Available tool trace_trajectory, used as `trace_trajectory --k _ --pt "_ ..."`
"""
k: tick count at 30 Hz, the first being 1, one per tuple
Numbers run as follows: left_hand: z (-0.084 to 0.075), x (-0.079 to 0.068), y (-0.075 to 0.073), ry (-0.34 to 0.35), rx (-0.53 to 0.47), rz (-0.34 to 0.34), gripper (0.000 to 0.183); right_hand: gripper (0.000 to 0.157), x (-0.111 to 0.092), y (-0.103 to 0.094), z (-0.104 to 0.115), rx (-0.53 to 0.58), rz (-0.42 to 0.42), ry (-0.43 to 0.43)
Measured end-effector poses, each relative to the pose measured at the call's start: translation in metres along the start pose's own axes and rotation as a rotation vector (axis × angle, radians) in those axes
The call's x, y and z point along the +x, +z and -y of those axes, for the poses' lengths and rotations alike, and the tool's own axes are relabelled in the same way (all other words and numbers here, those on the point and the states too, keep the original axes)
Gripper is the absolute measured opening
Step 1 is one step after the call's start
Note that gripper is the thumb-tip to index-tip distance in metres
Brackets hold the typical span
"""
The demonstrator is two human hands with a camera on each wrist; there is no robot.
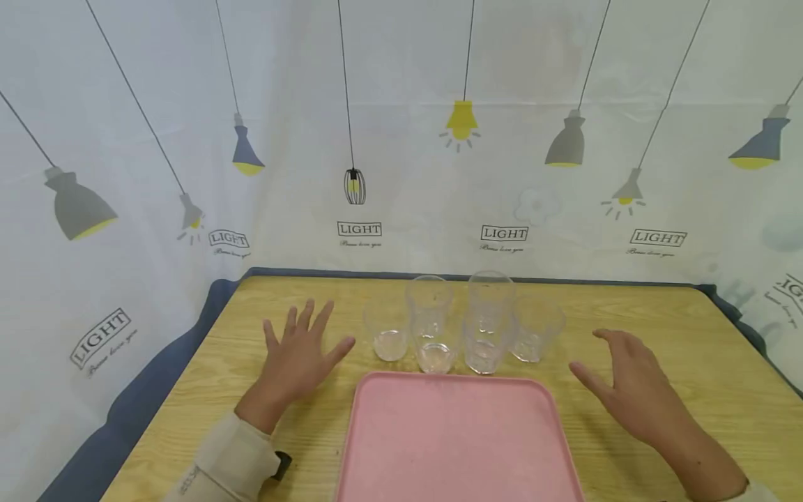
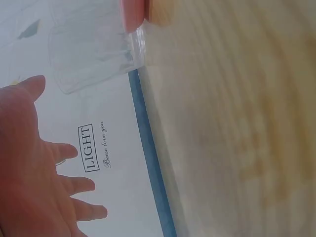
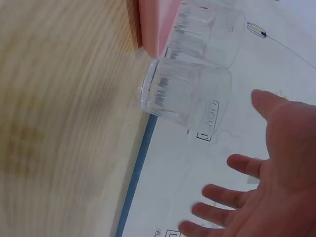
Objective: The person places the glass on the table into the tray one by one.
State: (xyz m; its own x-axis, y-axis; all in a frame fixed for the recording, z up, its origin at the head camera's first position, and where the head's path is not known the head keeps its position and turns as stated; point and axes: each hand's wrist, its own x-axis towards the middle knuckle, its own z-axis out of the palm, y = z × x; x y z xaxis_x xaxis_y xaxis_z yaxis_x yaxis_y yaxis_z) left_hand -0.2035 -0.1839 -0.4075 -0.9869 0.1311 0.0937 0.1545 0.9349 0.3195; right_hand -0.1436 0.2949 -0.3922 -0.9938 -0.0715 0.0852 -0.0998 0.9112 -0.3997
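Several clear plastic cups [image 1: 436,341] stand upright in two rows behind a pink tray [image 1: 458,439]. My left hand [image 1: 297,359] is to the left of the cups, fingers spread and straight, touching none of them. In the left wrist view, that hand [image 2: 29,163] is beside a see-through cup [image 2: 94,54], with a gap between them. On the other side, my right hand [image 1: 643,387] is held apart from the rightmost cup [image 1: 533,335]. The right wrist view shows its fingers [image 3: 227,195] extended and holding nothing, near a ribbed clear cup [image 3: 187,94].
The wooden table [image 1: 207,390] extends on both sides of the tray. A pale curtain [image 1: 414,153] printed with hanging lamps surrounds its back and sides. Dark blue edging [image 1: 144,390] runs along the left side. A dark band [image 1: 282,465] shows at the left sleeve.
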Motion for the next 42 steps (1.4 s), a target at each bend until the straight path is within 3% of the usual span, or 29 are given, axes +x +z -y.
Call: trace_trajectory --k 6,11,17,22,31,37,42 --pt "-0.004 0.001 0.002 0.027 -0.066 -0.014 0.083 0.043 -0.013 0.000 0.011 0.035 0.052 0.030" --pt "-0.016 0.007 0.002 0.070 -0.155 -0.009 0.084 0.039 -0.007 0.011 0.029 0.100 0.157 -0.035" --pt "-0.036 0.018 0.008 0.089 -0.262 0.050 0.092 0.024 0.007 0.032 0.037 0.144 0.241 -0.098" --pt "-0.047 0.027 0.013 0.091 -0.316 0.066 0.092 0.035 0.015 0.042 0.034 0.165 0.276 -0.111" --pt "-0.047 0.030 0.019 0.078 -0.327 0.071 0.095 0.040 0.017 0.049 0.029 0.144 0.216 -0.193" --pt "-0.045 0.032 0.021 0.068 -0.372 0.070 0.093 0.057 0.022 0.046 0.020 0.171 0.289 -0.176" --pt "-0.045 0.033 0.021 0.054 -0.389 0.069 0.094 0.056 0.024 0.047 0.010 0.221 0.380 -0.152"
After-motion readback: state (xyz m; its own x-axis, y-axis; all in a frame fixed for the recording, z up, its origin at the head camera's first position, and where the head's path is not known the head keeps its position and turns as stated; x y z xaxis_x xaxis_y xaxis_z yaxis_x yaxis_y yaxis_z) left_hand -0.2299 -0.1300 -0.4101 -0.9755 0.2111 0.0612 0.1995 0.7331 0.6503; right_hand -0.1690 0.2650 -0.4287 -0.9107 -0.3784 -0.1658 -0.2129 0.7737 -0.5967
